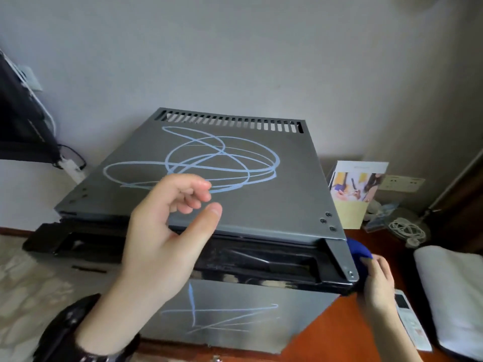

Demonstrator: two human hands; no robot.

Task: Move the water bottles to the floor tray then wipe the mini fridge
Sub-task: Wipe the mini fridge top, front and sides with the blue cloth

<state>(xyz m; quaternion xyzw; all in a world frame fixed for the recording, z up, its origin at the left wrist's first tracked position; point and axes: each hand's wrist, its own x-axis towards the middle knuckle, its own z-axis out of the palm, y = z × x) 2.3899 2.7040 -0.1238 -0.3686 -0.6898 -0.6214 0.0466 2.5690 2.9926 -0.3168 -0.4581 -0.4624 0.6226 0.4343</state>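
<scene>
Right hand grips blue cloth beside boxy metal mini fridge — chalk-scribbled.

wall: pale grey | desk: reddish wood | floor: patterned beige

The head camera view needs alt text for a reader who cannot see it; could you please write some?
A grey mini fridge scribbled with light blue marker lines on its top and front sits on a reddish wooden surface. The person's left hand hovers over it, fingers loosely curled and holding nothing, while the right hand grips a blue cloth at the fridge's right front corner.
</scene>
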